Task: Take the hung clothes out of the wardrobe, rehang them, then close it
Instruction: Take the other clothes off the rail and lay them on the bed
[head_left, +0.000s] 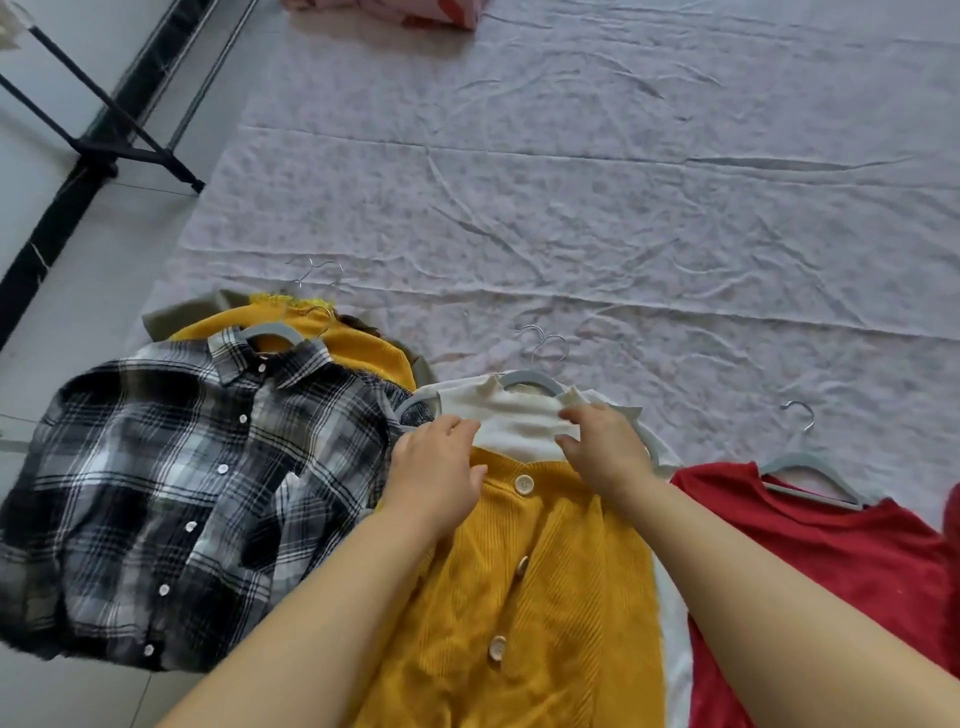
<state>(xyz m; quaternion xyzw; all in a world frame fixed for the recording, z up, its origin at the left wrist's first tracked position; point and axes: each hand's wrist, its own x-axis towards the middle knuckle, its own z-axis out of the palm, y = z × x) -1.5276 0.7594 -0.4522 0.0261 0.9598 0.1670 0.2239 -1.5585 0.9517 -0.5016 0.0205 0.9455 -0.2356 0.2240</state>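
Note:
A mustard ribbed cardigan (550, 597) with pale buttons lies over a cream top (519, 421) on a grey hanger (530, 378), spread on a pale sheet. My left hand (436, 467) rests on the cardigan's left shoulder with curled fingers at the cream top's edge. My right hand (605, 447) pinches the cream top near its collar. To the left lies a black-and-white plaid shirt (171, 493) on its hanger. A red garment (831, 577) with a grey hanger (810, 473) lies on the right.
Another mustard garment (332, 338) and an olive one (182, 312) lie behind the plaid shirt, with metal hooks. The wrinkled pale sheet (571, 208) covers the floor ahead. A black metal rack foot (130, 150) stands at the far left. Pink fabric (395, 10) lies at the top.

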